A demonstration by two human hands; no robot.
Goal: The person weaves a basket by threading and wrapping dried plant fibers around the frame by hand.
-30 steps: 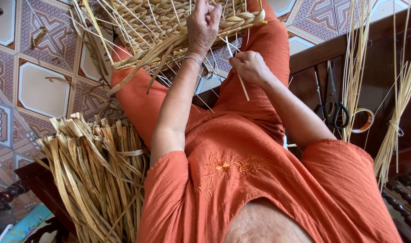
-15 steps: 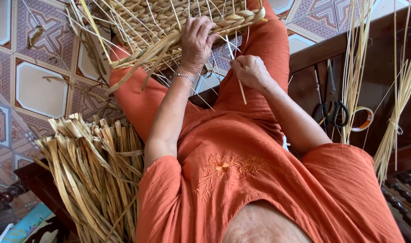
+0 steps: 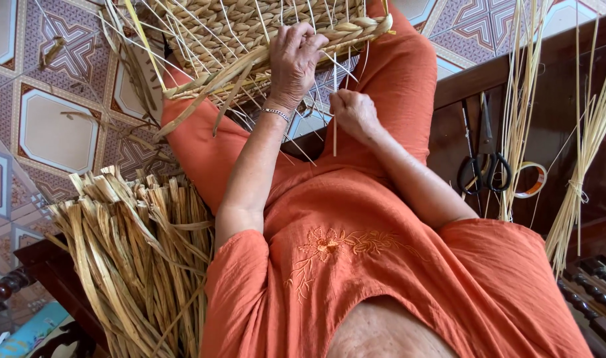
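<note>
Two hands work at a woven straw basket [image 3: 250, 30] resting across the lap: the left hand [image 3: 295, 61] presses its fingers curled on the braided rim, the right hand [image 3: 353, 113] pinches a thin straw strand [image 3: 335, 99] just below that rim

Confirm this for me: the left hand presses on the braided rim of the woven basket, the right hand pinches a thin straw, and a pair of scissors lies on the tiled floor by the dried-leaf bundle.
Not quite. The left hand, braided rim and right hand with its thin straw are as stated, but the scissors lie on the dark wooden bench to the person's right, not on the tiled floor by the dried-leaf bundle. The head view shows it.
</note>
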